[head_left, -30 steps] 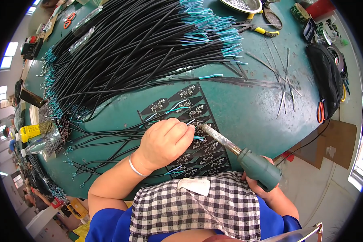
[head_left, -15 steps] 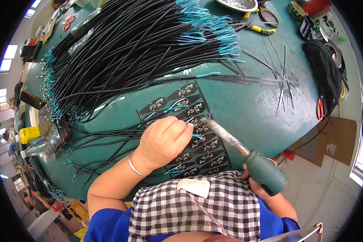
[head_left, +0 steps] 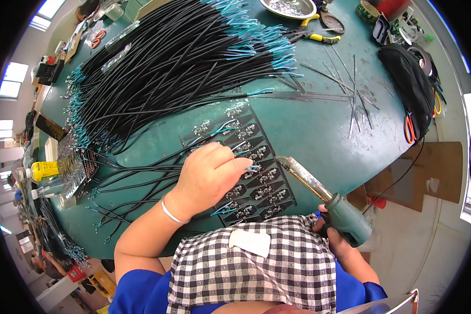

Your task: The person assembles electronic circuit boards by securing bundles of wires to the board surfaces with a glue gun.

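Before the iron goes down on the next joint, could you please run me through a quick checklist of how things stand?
1. Wire end pinched in the left hand over the black board strip: ok.
2. Soldering iron gripped by its green handle in the right hand: ok.
3. Iron tip off the strip, hanging to its right over the green table: ok.
4. Wire seated on its pad: cannot tell, fingers hide it.
5. Loose black wire bundle lies away from the tip: ok.
6. Tip tinned and hot: cannot tell.
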Available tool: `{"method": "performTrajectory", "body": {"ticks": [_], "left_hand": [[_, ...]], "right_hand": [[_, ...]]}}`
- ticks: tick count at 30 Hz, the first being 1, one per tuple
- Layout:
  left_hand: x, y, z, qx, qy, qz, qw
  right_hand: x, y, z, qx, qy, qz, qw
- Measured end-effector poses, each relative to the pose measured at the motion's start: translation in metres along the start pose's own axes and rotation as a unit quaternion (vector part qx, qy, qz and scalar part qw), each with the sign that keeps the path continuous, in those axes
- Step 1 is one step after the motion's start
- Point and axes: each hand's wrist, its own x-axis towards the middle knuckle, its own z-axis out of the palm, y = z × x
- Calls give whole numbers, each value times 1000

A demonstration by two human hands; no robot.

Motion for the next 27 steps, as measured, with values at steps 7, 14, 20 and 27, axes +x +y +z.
{"method": "performTrajectory", "body": {"ticks": [7,14,20,27], "left_hand": [[-13,11,21,23,14,-24,999],[-14,13,21,47,18,11,999],[-15,16,20,62,-13,13,998],[-15,18,18,38,-1,29,999]], "right_hand": [[2,13,8,-59,-55,1,997],[9,6,15,-181,-44,-120,975],[2,9,21,-119,-27,-109,987],[3,1,7,-316,-69,-201,925]]}}
